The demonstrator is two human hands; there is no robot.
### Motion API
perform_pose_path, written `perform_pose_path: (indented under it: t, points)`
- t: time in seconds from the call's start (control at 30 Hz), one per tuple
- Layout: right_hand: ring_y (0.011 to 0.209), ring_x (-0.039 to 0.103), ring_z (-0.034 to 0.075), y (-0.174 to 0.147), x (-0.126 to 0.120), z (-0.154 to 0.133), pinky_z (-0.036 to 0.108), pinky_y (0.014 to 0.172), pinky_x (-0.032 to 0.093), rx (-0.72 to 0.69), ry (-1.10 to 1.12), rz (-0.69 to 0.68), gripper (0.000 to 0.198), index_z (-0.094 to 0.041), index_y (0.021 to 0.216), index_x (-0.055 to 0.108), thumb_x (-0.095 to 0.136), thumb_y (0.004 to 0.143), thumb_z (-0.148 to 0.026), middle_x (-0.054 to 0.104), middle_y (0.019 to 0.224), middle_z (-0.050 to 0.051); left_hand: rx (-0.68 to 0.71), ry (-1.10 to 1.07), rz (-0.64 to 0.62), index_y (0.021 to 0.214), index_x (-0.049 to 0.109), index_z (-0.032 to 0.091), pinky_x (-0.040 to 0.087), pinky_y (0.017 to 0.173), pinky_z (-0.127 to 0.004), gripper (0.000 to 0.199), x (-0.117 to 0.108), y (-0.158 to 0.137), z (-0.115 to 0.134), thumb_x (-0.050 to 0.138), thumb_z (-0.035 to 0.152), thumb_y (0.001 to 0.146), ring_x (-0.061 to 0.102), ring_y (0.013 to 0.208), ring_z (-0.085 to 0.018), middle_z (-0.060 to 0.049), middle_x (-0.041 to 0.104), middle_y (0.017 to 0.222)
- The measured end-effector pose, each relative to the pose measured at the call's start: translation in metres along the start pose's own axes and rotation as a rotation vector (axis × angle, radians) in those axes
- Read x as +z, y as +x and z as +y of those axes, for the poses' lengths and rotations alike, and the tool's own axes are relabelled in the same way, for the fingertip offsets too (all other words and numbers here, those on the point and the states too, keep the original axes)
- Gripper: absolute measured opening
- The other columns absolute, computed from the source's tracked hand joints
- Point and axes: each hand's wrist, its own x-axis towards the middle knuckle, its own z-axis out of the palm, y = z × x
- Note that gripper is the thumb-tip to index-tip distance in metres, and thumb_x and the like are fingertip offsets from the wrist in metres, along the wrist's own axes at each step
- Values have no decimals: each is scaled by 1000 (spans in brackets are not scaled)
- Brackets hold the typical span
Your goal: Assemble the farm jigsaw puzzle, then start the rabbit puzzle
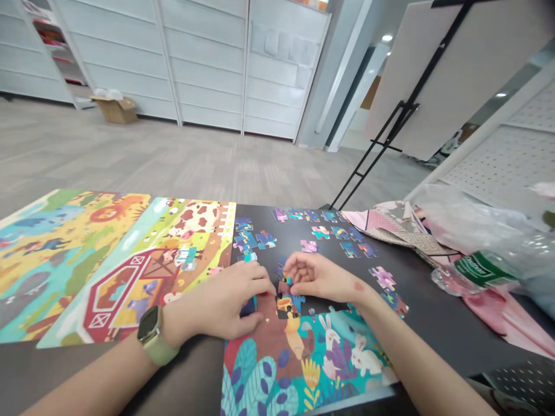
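Note:
A partly joined jigsaw puzzle (pixel 347 346) with rabbits, a fox and leaves lies in front of me. My left hand (pixel 229 297), wearing a watch (pixel 150 326) with a green strap, rests over its upper left edge. The fingers bend slightly, with the thumb apart, and nothing shows in their grasp. At the upper edge, my right hand (pixel 318 277) pinches a small dark puzzle piece (pixel 285 286) between thumb and fingers, beside joined brown and orange pieces (pixel 285 306). The fingers partly cover the piece.
Loose puzzle pieces (pixel 321 232) are scattered on the dark table (pixel 299 231); a pink piece (pixel 383 278) lies right of my forearm. Farm (pixel 173 254) and animal (pixel 78 254) pictures cover the left side. A plastic bottle (pixel 477 271) and pink cloth (pixel 507 320) lie at right.

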Motion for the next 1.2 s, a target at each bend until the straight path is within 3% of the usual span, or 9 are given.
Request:
perform_pose_path:
  t: [0.37, 0.6, 0.7, 0.8, 0.97, 1.13, 1.2]
  points:
    - [83, 70, 14, -4, 0, 0, 28, 75, 54, -26, -37, -30, 28, -21, 105, 60, 75, 85, -32, 72, 88, 0, -3, -30, -20, 110, 64, 21, 47, 90, -38, 29, 1, 1, 0, 64, 16, 82, 59, 101, -25, -6, 64, 109]
    - [72, 65, 12, -5, 11, -13, 24, 66, 51, -102, -474, 39, 19, -21, 103, 66, 73, 85, -21, 69, 91, 0, -3, -18, -39, 125, 65, 27, 46, 95, -41, 43, 0, 0, 1, 64, 16, 83, 58, 106, -26, -5, 61, 116]
    - [83, 64, 17, -6, 13, -17, 28, 75, 51, -188, -688, 82, 21, -22, 101, 69, 78, 83, -20, 69, 96, 1, -1, 17, -66, 117, 70, 27, 45, 95, -41, 35, -2, 1, 4, 63, 16, 85, 57, 106, -26, -5, 61, 116]
    - [94, 64, 19, -5, 10, -18, 32, 86, 51, -257, -777, 158, 13, -21, 104, 71, 68, 92, -17, 68, 99, 5, -22, 37, -88, 118, 70, 27, 46, 93, -42, 36, -3, 1, 8, 63, 15, 85, 58, 107, -27, -5, 61, 116]
    - [106, 61, 21, -4, -3, -9, 39, 99, 49, -221, -908, 218, 23, -26, 113, 76, 60, 98, -18, 64, 115, 8, -53, -3, -108, 126, 67, 25, 47, 101, -47, 44, -3, 4, 15, 67, 18, 83, 59, 114, -30, -9, 61, 127]
    - [116, 59, 24, -7, -10, -3, 41, 104, 49, -129, -993, 344, 30, -27, 124, 73, 58, 99, -19, 64, 119, 9, -78, -7, -305, 151, 48, 37, 32, 115, -70, 78, 1, -2, 18, 78, 54, 82, 33, 147, -47, -10, 36, 165]
    - [119, 60, 24, -12, -13, -5, 40, 105, 49, -119, -972, 378, 36, -25, 134, 67, 58, 99, -19, 63, 124, 11, -100, 18, -347, 155, 40, 44, 30, 114, -75, 82, 6, -7, 10, 77, 55, 83, 28, 150, -48, -6, 29, 168]
